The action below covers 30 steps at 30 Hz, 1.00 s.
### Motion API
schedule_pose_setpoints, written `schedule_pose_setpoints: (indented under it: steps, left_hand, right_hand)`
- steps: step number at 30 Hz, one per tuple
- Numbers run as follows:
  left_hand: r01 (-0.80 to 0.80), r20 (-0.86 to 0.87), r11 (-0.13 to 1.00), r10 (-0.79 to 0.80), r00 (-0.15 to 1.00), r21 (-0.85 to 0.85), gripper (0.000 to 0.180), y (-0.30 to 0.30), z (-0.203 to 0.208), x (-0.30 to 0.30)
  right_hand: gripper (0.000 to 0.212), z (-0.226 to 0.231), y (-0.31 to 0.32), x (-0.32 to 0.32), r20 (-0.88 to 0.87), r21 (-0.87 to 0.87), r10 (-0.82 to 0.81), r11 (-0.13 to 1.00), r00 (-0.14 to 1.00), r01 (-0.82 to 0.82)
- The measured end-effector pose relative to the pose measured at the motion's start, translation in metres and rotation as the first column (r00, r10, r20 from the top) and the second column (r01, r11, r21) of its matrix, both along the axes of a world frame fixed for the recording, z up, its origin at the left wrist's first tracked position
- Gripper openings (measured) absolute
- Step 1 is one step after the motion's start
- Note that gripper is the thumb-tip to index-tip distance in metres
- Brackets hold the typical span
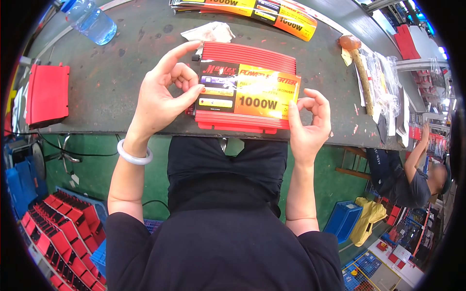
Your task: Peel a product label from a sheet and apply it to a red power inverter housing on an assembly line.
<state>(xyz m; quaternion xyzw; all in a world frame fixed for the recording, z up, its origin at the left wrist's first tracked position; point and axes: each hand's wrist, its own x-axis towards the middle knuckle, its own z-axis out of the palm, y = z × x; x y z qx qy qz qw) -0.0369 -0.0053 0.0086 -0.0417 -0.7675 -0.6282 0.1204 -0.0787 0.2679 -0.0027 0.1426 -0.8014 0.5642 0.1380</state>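
A red power inverter [250,52] with a ribbed metal case lies on the dark workbench in front of me. Over its top is a glossy yellow and black label [264,89], whose right edge reaches slightly past the case. My left hand [162,94] pinches the label's left edge between thumb and curled fingers, with the index finger arched above. At the opposite edge, my right hand [310,127] has its thumb on the label and its fingers curled behind. The underside of the label is hidden.
More labels [293,22] are stacked at the bench's far side, near a crumpled white tissue [208,33]. Left stand a water bottle [92,23] and another red case [47,94]. A wooden-handled mallet [363,77] and plastic bags [388,82] lie right. Another person [412,182] works beyond.
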Motion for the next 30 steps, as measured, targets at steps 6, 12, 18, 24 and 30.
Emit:
schedule_pose_setpoints:
  steps: [6, 12, 18, 24, 30]
  left_hand:
    - [-0.003, 0.002, 1.0, 0.003, 1.0, 0.0, 0.064, 0.0, 0.0, 0.0]
    - [-0.007, -0.001, 1.0, 0.007, 1.0, -0.022, 0.064, 0.001, 0.001, 0.001]
    - [-0.015, -0.005, 0.999, 0.015, 1.0, -0.029, 0.063, 0.002, 0.002, 0.001]
    - [-0.03, -0.012, 0.998, 0.03, 0.999, -0.063, 0.064, 0.003, 0.003, 0.0]
    - [-0.035, -0.025, 0.996, 0.033, 0.999, -0.078, 0.064, 0.004, 0.004, 0.0]
  right_hand:
    - [0.037, -0.001, -0.001, 0.0, -0.024, 0.014, -0.01, 1.0, 1.0, 0.01]
    - [0.038, -0.004, 0.0, -0.001, -0.088, 0.071, -0.02, 0.997, 0.996, 0.026]
    - [0.039, -0.008, 0.003, -0.001, -0.162, 0.167, -0.055, 0.982, 0.985, 0.082]
    - [0.041, -0.003, 0.002, -0.001, -0.232, 0.274, -0.054, 0.954, 0.971, 0.119]
    - [0.041, 0.003, 0.001, -0.001, -0.266, 0.329, -0.032, 0.936, 0.964, 0.122]
